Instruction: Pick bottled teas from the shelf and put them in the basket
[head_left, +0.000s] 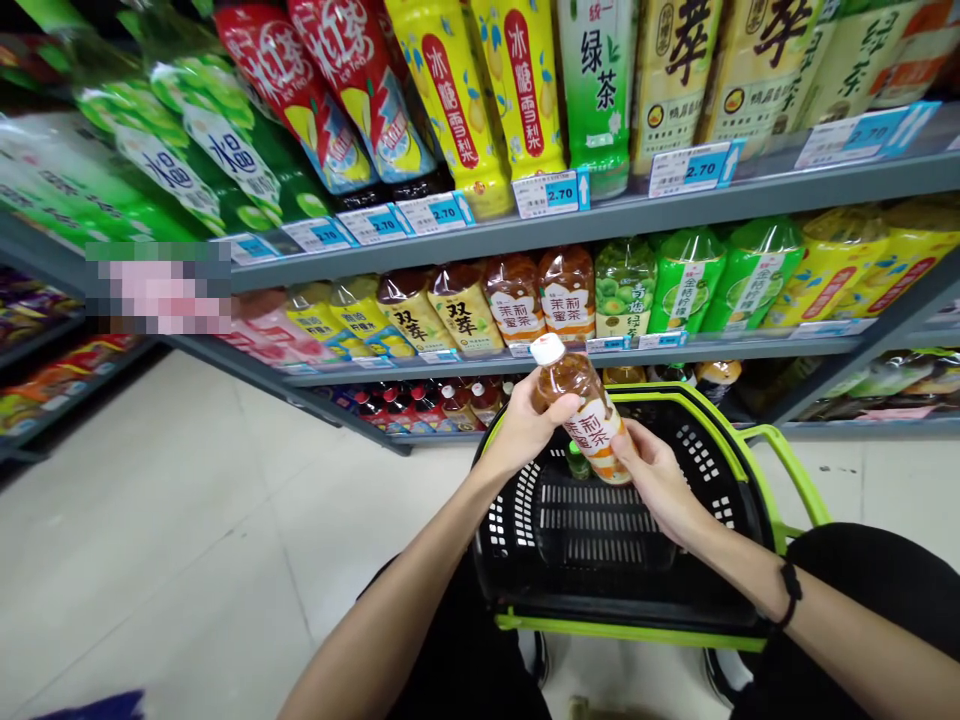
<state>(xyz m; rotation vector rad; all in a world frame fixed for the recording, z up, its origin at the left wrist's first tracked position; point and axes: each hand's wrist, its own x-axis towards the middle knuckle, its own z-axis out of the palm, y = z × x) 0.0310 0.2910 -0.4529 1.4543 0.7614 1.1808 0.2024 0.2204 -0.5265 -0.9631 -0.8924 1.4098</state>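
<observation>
Both hands grasp one jasmine tea bottle (581,410) above the black shopping basket (720,470); left hand (525,420) clasps its upper body at nine o'clock; right hand (652,470) grips its base at four o'clock; white cap (547,349) points eleven o'clock toward the drink shelf (600,215).

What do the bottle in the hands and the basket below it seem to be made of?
The bottle looks like clear glossy plastic: amber drink shows through it. The basket looks like matte black moulded plastic, with slotted walls.
</observation>
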